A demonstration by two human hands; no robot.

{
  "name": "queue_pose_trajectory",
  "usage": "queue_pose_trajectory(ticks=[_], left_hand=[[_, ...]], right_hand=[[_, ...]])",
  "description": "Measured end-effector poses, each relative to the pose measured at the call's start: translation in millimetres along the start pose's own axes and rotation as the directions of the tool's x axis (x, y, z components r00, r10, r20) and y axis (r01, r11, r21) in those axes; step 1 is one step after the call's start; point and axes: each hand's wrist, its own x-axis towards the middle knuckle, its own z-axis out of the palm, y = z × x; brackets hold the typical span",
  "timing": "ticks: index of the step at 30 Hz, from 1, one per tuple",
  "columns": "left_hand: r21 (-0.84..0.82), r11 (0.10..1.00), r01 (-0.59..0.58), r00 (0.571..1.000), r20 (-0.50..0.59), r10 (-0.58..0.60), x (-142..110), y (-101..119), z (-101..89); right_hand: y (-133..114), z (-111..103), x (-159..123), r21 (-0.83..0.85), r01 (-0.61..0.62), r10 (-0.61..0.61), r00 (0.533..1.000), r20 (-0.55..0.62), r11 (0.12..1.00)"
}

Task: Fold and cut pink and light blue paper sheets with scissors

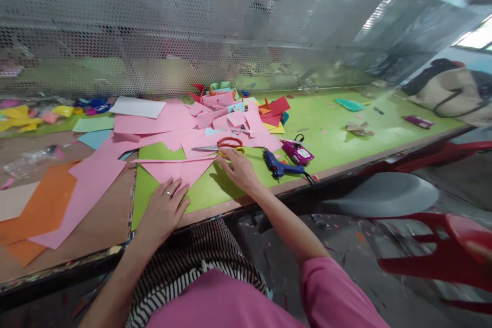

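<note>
My left hand (165, 210) rests on the near table edge, fingers stretched out and slightly apart over the lower part of a pink paper sheet (179, 171). A ring shows on one finger. The sheet has a narrow strip folded along its far edge. My right hand (238, 170) is at the sheet's right tip, its fingers closed over the handle of a pair of scissors (229, 142) with one red loop and one yellow loop. The blades point left above the paper; the fingers partly cover the yellow loop. A blue hot glue gun (282, 166) lies right of my right hand.
Pink sheets (157, 123) and small cut pieces (223, 113) are heaped behind my hands. Orange paper (49, 200) lies left. A magenta object (298, 152) sits by the glue gun. A perforated metal screen (154, 25) stands behind the table; a red chair (423, 246) is at right.
</note>
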Motion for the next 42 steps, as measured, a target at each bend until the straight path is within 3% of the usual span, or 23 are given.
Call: queue_pose_trajectory(ticks=[5, 7, 10, 13, 17, 26, 32, 39, 42], left_hand=[[0.001, 1.000, -0.011, 1.000, 0.009, 0.011, -1, 0, -0.5], [-0.010, 1.000, -0.002, 1.000, 0.014, 0.003, -1, 0, -0.6], [-0.013, 1.000, 0.022, 0.999, 0.034, -0.021, -1, 1, -1.3], [-0.004, 0.999, 0.042, 0.997, 0.061, -0.042, -1, 2, -2.7], [0.028, 0.999, 0.044, 0.997, 0.067, -0.045, 1, 4, -3.3], [0.025, 0.998, 0.060, 0.996, 0.058, -0.062, 2, 5, -0.7], [0.038, 0.998, 0.041, 0.999, 0.029, -0.043, 3, 6, -0.8], [0.043, 0.998, 0.048, 0.996, 0.068, -0.051, 3, 7, -4.0], [0.026, 0.997, 0.070, 0.994, 0.083, -0.072, 3, 6, -5.4]], right_hand=[[5, -14, -6, -0.086, 0.100, -0.100, 0.995, 0.005, 0.991], [17, -28, 4, -0.226, 0.032, -0.037, 0.999, -0.019, 0.974], [42, -48, 33, -0.471, -0.168, 0.192, 0.981, 0.004, 0.866], [65, -57, 59, -0.514, -0.176, 0.256, 0.963, 0.088, 0.839], [79, -52, 72, -0.554, -0.159, 0.298, 0.939, 0.170, 0.817], [80, -66, 86, -0.592, -0.104, 0.305, 0.919, 0.251, 0.800], [82, -57, 91, -0.627, -0.045, 0.306, 0.898, 0.316, 0.778], [70, -61, 98, -0.617, 0.055, 0.193, 0.925, 0.327, 0.785], [58, -54, 105, -0.591, 0.096, 0.133, 0.934, 0.332, 0.801]])
